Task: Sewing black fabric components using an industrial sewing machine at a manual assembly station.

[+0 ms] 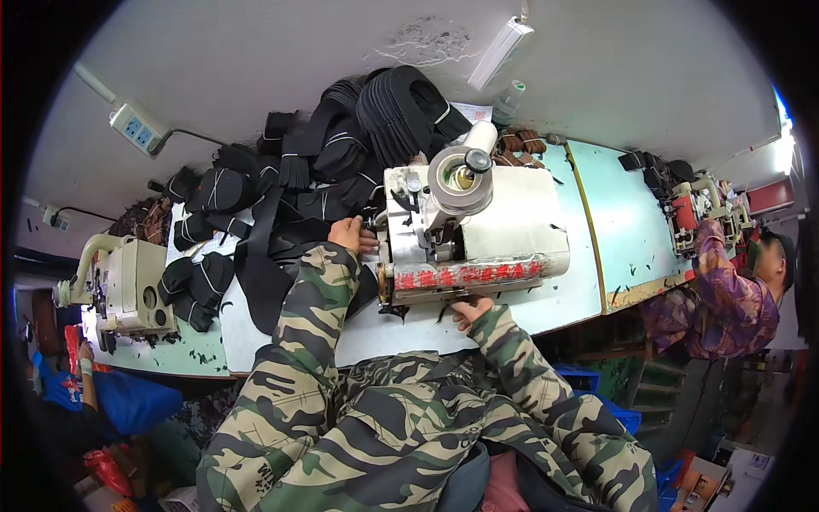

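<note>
A cream bench machine (512,218) with a round wheel on top and red writing along its front stands before me on the pale table. My left hand (353,235) reaches to the machine's left end, its fingers drawn together beside the metal parts. Whatever lies under those fingers is hidden. Low at the machine's front edge is my right hand (469,313), with curled fingers. A thin dark scrap (443,312) shows beside its fingertips; I cannot make out whether it is held. Black flat strips (260,277) lie left of my left forearm.
Bundles of black curved pieces (399,115) are heaped behind the machine, with tied black rolls (223,189) at the left. A second cream machine (132,286) stands far left. At right, a person in a patterned jacket (725,299) works at another machine (689,213). A plastic bottle (509,102) stands by the wall.
</note>
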Demonstrator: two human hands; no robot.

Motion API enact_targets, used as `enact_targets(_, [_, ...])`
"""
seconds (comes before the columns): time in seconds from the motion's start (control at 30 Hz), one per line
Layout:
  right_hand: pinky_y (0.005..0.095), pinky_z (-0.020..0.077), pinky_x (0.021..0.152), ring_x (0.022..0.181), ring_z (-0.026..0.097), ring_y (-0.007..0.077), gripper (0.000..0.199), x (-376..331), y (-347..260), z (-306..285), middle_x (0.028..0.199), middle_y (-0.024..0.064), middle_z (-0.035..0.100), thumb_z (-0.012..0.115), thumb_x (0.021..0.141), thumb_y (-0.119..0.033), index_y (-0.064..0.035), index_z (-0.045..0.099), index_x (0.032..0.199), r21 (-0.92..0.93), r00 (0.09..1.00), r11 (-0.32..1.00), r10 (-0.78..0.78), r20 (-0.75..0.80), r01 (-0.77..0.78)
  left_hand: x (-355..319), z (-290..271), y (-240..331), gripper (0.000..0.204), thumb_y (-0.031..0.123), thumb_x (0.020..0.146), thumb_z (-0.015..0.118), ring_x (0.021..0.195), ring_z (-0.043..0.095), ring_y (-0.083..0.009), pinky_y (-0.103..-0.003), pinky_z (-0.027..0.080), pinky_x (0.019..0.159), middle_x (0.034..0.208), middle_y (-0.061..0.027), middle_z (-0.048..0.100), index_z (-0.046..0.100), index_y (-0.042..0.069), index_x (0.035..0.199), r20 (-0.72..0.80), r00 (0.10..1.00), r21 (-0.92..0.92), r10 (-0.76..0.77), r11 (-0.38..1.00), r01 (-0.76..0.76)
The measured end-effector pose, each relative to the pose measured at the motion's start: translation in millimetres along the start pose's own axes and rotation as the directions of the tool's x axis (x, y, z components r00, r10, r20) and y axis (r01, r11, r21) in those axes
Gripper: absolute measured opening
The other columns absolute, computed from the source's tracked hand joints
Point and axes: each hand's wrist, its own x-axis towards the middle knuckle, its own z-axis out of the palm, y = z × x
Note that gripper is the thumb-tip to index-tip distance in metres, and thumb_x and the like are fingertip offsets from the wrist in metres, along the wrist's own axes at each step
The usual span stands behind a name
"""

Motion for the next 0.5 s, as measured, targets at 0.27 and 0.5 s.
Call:
enact_targets(0.27, [0.0388, 0.0463, 0.072, 0.078, 0.06, 0.0346, 0.04, -22.7, -24.9, 16.7, 0.076, 0.021, 0.062, 0.058, 0.073, -0.04, -0.0021, 0.065, 0.082, -0.516, 0.937, 0.856, -0.162, -0.31, -0.023, -61.7, -26.5, 14.3, 0.021, 0.022, 0.081, 0.056, 0.057, 0.061, -0.0292, -0.034, 0.048, 0.051, 0.066, -0.0124, 0.062, 0.056, 0.002, 0.085, 0.16, 0.801, 0.807, 0.577, 0.391, -0.443])
enact_targets(0.5, [0.0332, 0.0468, 0.064, 0.061, 0.059, 0.0241, 0.037, 5.3, 1.0, 11.9, 0.062, 0.0126, 0.06, 0.057, 0.072, -0.039, -0.0033, 0.063, 0.065, -0.472, 0.963, 0.878, -0.186, -0.195, 0.074, -127.9, -45.8, -7.9, 0.031, 0.021, 0.063, 0.071, 0.087, 0.051, -0.0284, -0.039, 0.041, 0.072, 0.085, -0.0094, 0.056, 0.056, 0.007, 0.086, 0.403, 0.864, 0.898, 0.3, 0.054, -0.438])
